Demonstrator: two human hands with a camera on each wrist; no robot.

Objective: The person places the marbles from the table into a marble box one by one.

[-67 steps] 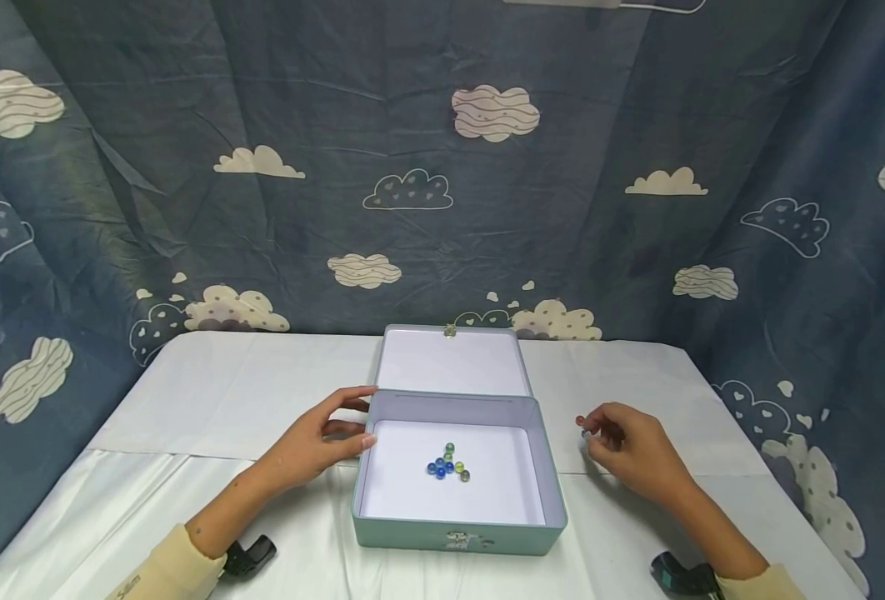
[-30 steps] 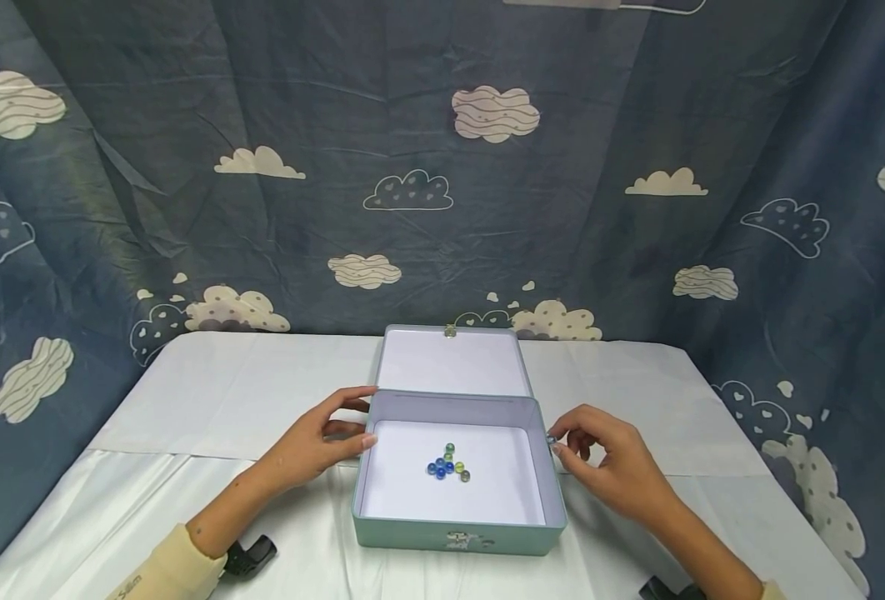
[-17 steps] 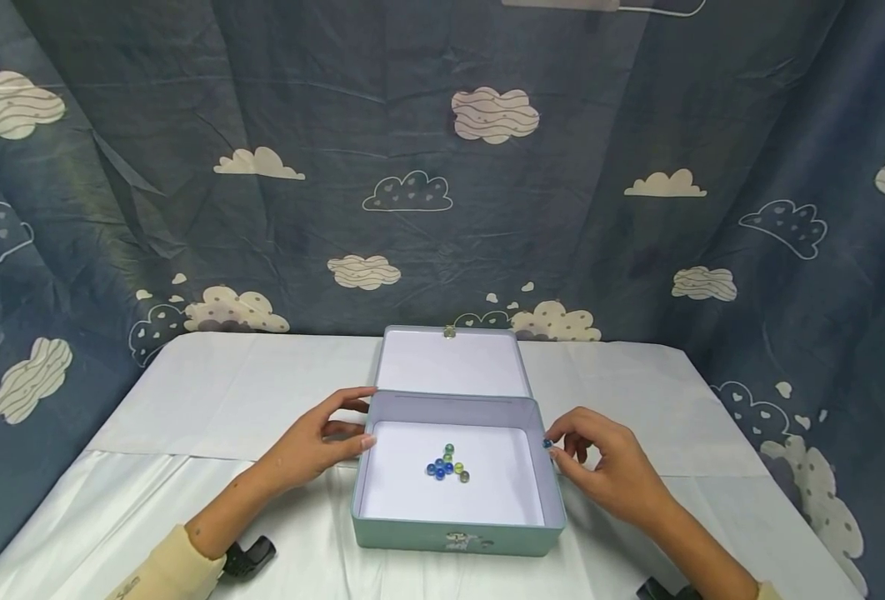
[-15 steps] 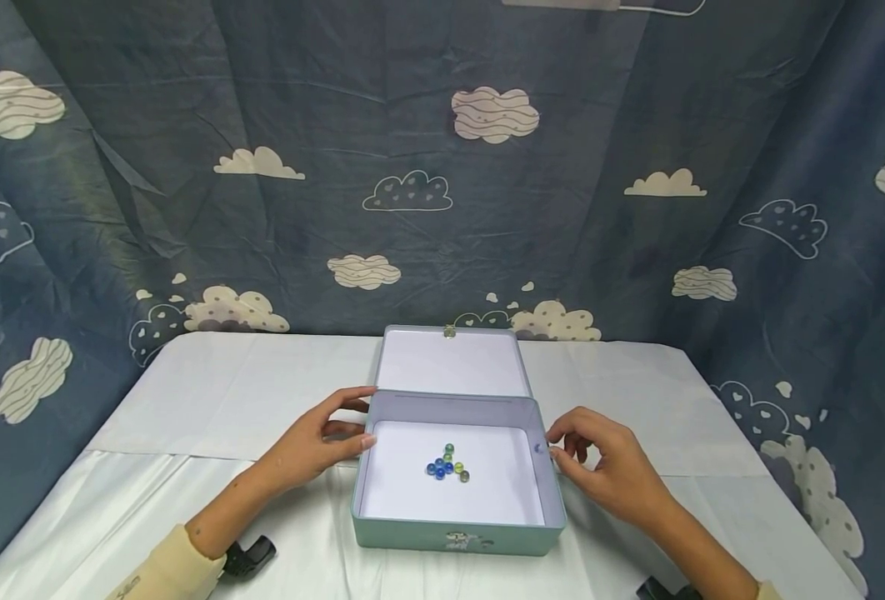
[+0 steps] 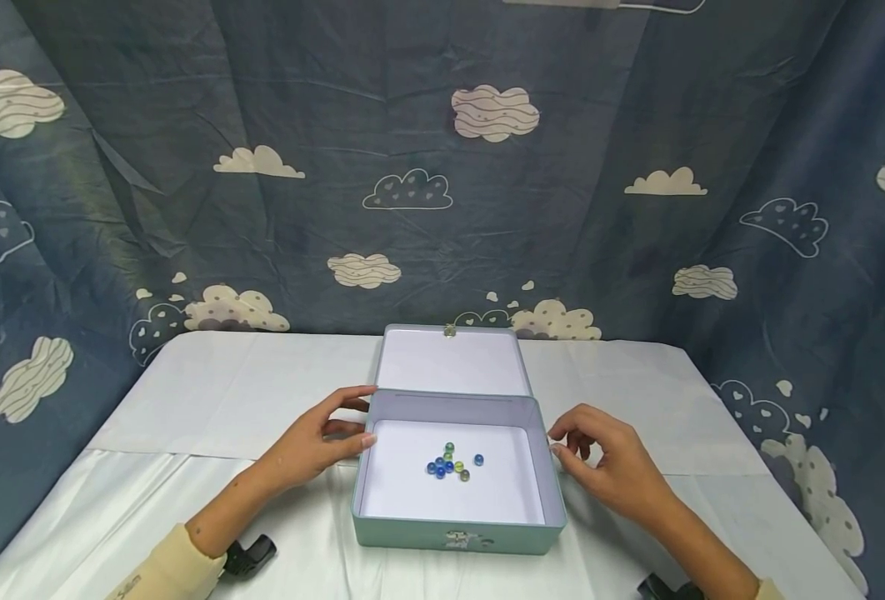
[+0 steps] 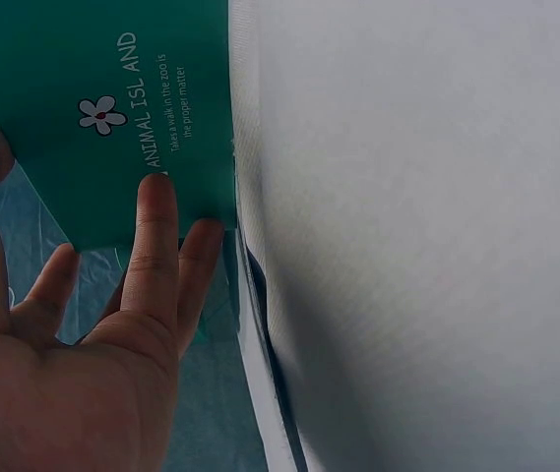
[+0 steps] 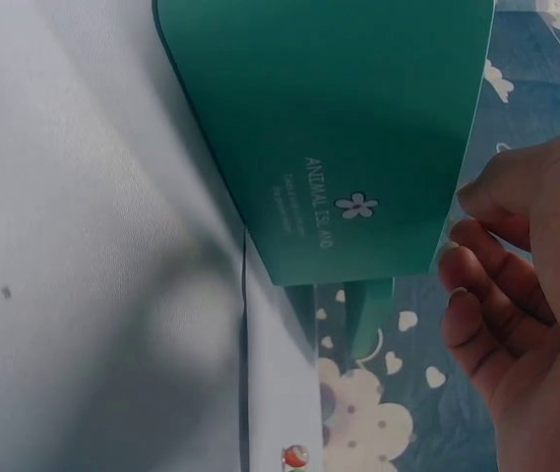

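A green tin box [image 5: 457, 535] with a pale lining stands with its lid [image 5: 450, 360] tipped back. Several glass marbles lie inside; a blue marble [image 5: 478, 460] sits apart to the right of a cluster with blue marbles [image 5: 440, 463], green and yellow ones, and a grey marble [image 5: 465, 476]. My left hand [image 5: 330, 433] rests on the left side, thumb at the rim, fingers extended against the outer wall [image 6: 161, 88]. At the right rim my right hand [image 5: 615, 454] holds nothing, fingers loosely bent. In the right wrist view an orange-red marble [image 7: 295, 455] lies on the cloth, hidden in the head view.
White cloth [image 5: 225, 392] covers the table. A dark curtain with clouds [image 5: 412, 242] hangs behind and at both sides. Black wrist cameras [image 5: 250, 557] sit below each hand. The lid lies behind the box near the table's back edge.
My right hand has moved left to the rim and let go of a blue marble. That marble has dropped in and rolled left towards the cluster. My left hand has stayed put.
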